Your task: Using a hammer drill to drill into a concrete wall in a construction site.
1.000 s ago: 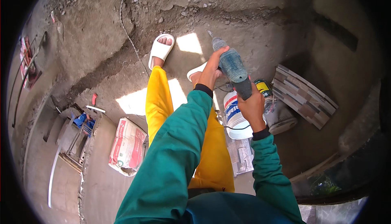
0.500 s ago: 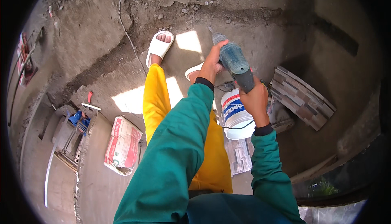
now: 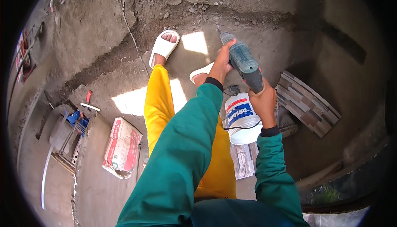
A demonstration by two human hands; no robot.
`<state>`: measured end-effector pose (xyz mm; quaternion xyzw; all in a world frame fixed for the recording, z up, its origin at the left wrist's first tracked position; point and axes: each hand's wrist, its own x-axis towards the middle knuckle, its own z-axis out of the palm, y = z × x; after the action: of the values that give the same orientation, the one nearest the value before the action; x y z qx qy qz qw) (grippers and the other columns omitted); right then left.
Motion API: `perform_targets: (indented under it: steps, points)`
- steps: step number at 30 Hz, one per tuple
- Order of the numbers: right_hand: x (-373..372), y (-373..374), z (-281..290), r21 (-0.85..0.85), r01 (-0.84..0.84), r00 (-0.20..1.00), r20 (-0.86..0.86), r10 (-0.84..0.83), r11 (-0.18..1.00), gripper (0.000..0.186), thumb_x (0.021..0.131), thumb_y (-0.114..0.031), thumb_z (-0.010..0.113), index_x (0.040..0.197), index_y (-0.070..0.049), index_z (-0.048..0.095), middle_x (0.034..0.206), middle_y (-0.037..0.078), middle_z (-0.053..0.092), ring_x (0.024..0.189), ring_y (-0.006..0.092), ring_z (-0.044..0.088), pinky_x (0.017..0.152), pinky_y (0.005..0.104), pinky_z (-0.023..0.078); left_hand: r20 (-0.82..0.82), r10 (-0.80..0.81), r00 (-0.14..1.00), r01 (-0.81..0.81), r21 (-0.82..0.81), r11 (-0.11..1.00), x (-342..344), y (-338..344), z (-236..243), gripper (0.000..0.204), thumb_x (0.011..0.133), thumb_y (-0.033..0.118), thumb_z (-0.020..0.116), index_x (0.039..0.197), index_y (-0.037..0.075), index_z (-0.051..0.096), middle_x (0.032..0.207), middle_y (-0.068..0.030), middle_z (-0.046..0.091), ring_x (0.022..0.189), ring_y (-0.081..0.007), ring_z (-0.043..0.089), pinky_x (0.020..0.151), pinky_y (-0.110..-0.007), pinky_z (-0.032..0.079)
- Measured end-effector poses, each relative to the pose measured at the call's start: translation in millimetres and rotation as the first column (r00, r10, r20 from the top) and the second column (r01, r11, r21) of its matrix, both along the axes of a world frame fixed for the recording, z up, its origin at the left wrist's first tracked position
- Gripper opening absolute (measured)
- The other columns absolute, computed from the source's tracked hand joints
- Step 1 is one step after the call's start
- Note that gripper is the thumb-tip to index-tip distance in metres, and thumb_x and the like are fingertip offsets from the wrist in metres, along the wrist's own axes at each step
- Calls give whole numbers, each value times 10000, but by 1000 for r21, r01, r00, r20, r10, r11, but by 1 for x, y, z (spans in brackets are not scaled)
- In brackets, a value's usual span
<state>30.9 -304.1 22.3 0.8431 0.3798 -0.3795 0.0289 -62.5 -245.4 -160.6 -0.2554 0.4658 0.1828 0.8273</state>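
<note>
– How was the power drill (image 3: 247,65) held?
– Its rear handle (image 3: 253,80) was wrapped in the right hand's (image 3: 264,101) grip, and its housing was clasped by the left hand (image 3: 223,59), presumably so that the weight was shared
– And where?
– Above the floor (image 3: 273,41), near the white plastic bucket (image 3: 244,134), its bit (image 3: 218,28) aimed forward, probably so that the legs (image 3: 158,99) were kept clear
</note>
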Motion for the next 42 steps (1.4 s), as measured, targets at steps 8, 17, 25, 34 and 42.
perform_targets:
  steps: [8, 17, 25, 34, 42]
  points:
    - [0, -58, 37, 157, 248, 968, -61, -241, 956, 396, 725, -26, 643, 1120, 13, 639, 910, 202, 695, 879, 324, 694, 801, 371, 509, -324, -203, 924, 216, 5, 976, 22, -34, 33, 912, 741, 292, 777, 1393, -9, 214, 1225, -258, 481, 1045, -356, 584, 812, -570, 525]
    - [61, -28, 16, 44, 340, 919, -227, -322, 939, 270, 701, -17, 648, 967, 29, 666, 845, 86, 692, 759, 134, 609, 717, 291, 485, -360, -459, 812, 444, -131, 887, 53, 13, 31, 1004, 697, 336, 811, 1388, -50, 193, 1174, -237, 562, 938, -339, 657, 718, -569, 551]
    - [61, -29, 31, 35, 461, 852, -298, -431, 887, 240, 707, 23, 650, 944, 59, 649, 847, 46, 668, 772, 117, 583, 724, 273, 474, -280, -145, 949, 119, -108, 987, 68, -10, -15, 611, 761, 256, 779, 1221, -36, 503, 1062, -173, 639, 907, -288, 667, 808, -517, 541]
    - [-2, -28, 54, 151, 124, 991, -75, -113, 981, 536, 666, -3, 639, 1201, 16, 609, 902, 255, 679, 861, 370, 695, 778, 395, 527, -11, 96, 995, -96, -29, 995, -9, -19, 30, 432, 839, 302, 703, 1137, 19, 573, 1016, -128, 659, 915, -270, 651, 852, -428, 531]
    - [-13, -16, 42, 67, -129, 992, 20, 128, 989, 667, 641, -57, 700, 1289, -22, 545, 818, 233, 672, 744, 431, 661, 683, 485, 518, -72, 81, 994, -80, 8, 997, -31, -7, 36, 553, 850, 408, 655, 1236, 31, 532, 1069, -171, 647, 970, -303, 644, 904, -478, 514]
